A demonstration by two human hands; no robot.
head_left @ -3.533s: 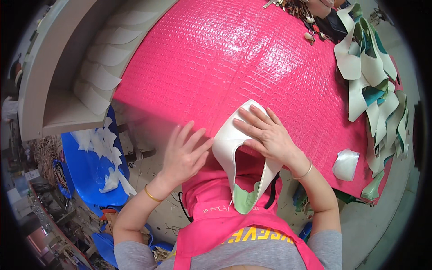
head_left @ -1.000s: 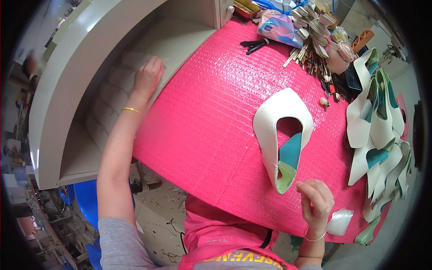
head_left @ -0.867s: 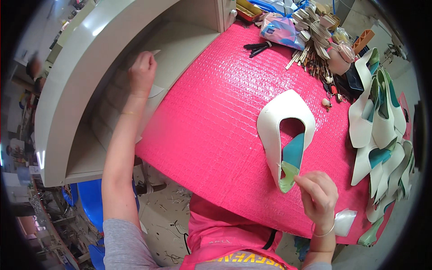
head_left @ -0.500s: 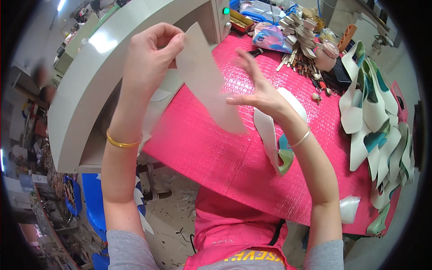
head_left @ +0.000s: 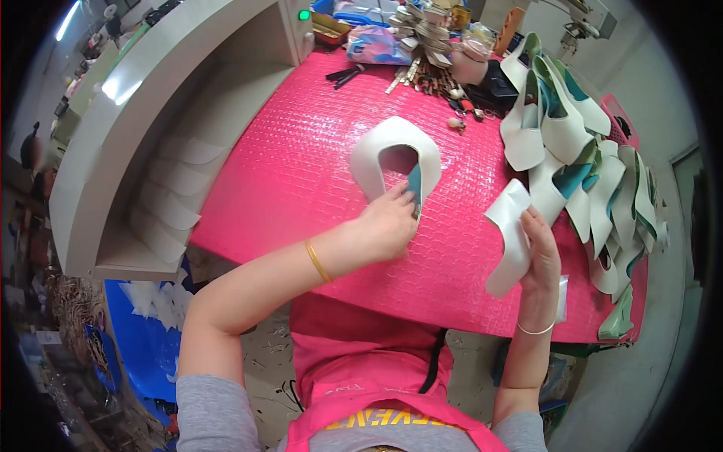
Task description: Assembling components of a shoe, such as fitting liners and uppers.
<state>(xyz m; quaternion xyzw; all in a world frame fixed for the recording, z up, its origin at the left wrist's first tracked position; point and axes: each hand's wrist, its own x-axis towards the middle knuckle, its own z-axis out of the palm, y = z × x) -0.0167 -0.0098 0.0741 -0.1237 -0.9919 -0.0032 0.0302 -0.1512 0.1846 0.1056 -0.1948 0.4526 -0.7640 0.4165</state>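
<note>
A white shoe upper with a blue-green lining lies on the pink table mat, its curved toe part away from me. My left hand has its fingers closed on the near end of this upper, at the lining. Over the right part of the mat, my right hand holds a curved white sheet piece between thumb and fingers. That piece is apart from the upper.
Many white uppers with green linings are piled at the right. A grey machine housing stands left, with several white pieces in its opening. Brushes, a jar and bags are at the back of the pink mat.
The white sheet piece has passed from my left hand to my right and moved to the right. My left hand has come down onto the upper. The view has shifted as well.
</note>
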